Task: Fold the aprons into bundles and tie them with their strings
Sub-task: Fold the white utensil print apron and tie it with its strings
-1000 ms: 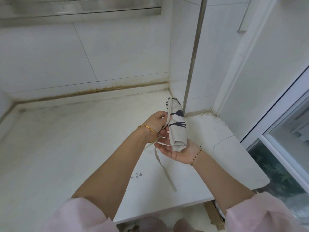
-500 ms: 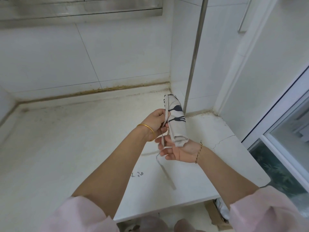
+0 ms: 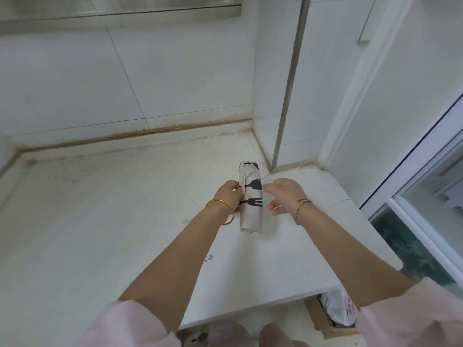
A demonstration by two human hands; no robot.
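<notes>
The apron [image 3: 251, 196] is rolled into a narrow beige bundle with a dark spoon and fork print. It stands lengthwise over the white counter [image 3: 125, 221], near the back right corner. My left hand [image 3: 229, 194] grips its left edge, where a beige string [image 3: 242, 179] runs along the roll. My right hand [image 3: 283, 196] hovers just right of the bundle with its fingers loosely curved, a small gap away from the cloth. I cannot tell whether the bundle's lower end touches the counter. No loose string end is visible.
Tiled walls close the counter at the back and right, with a metal pole [image 3: 288, 96] in the corner. The counter's front edge [image 3: 275, 301] is near my body. A cardboard box with a white bag [image 3: 338, 311] sits on the floor below right. A glass door [image 3: 426, 196] stands to the right.
My right hand has let go of the bundle's lower end and moved to its right side. The hanging string no longer dangles below. My left hand now holds the bundle alone, lower over the counter.
</notes>
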